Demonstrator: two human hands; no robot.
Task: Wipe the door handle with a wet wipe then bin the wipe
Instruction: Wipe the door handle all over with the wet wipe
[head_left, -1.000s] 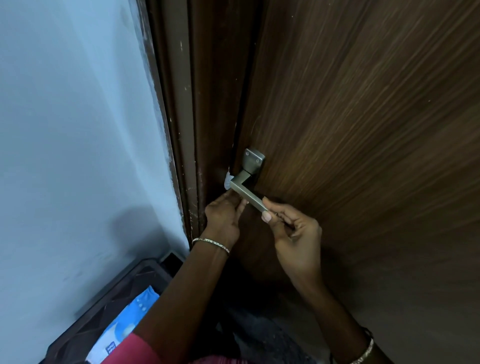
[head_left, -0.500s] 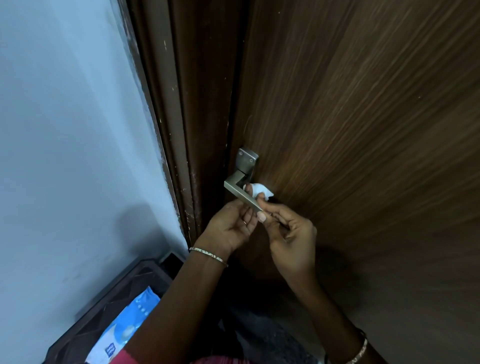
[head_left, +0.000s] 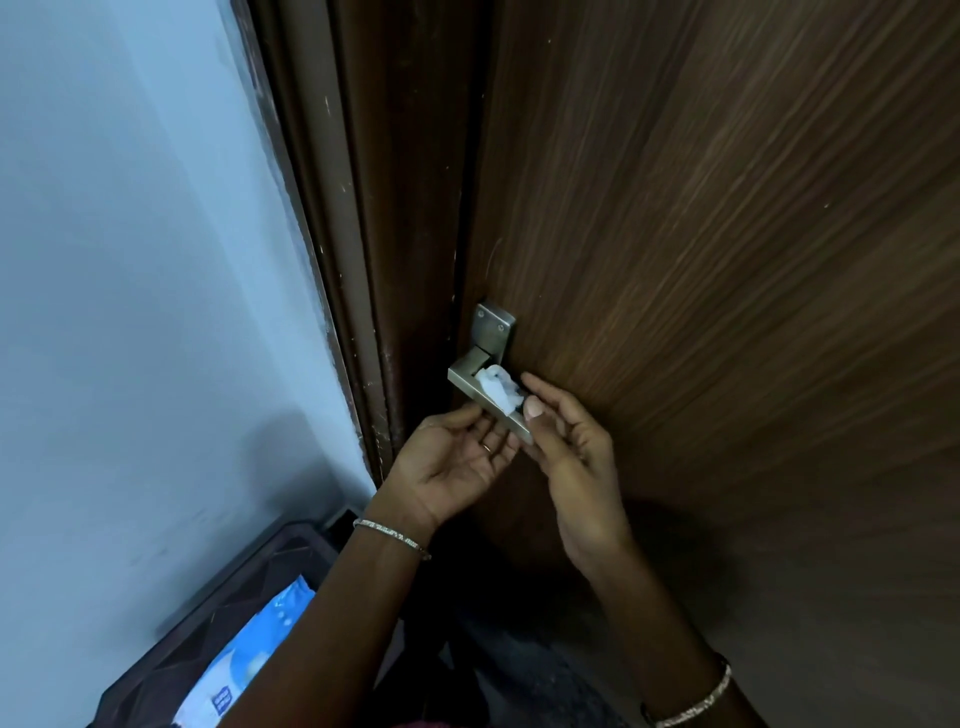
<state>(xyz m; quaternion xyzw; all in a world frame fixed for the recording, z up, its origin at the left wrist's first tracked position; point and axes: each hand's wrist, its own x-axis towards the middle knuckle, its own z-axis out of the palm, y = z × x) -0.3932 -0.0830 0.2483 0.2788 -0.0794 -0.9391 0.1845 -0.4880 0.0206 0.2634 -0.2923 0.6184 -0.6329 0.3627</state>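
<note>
Right hand (head_left: 566, 441) presses wet wipe (head_left: 500, 388) onto door handle (head_left: 475, 387).

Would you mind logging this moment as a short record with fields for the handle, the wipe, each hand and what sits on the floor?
door handle: metal lever on the brown door
wet wipe: white, bunched on top of the lever
right hand: thumb and fingers pinching the wipe on the lever
left hand: open, palm up, fingers under the lever
floor, lower left: dark crate holding a blue wipes pack

matt brushed-metal handle (head_left: 480, 387) on grained wood door (head_left: 701, 260).
</note>
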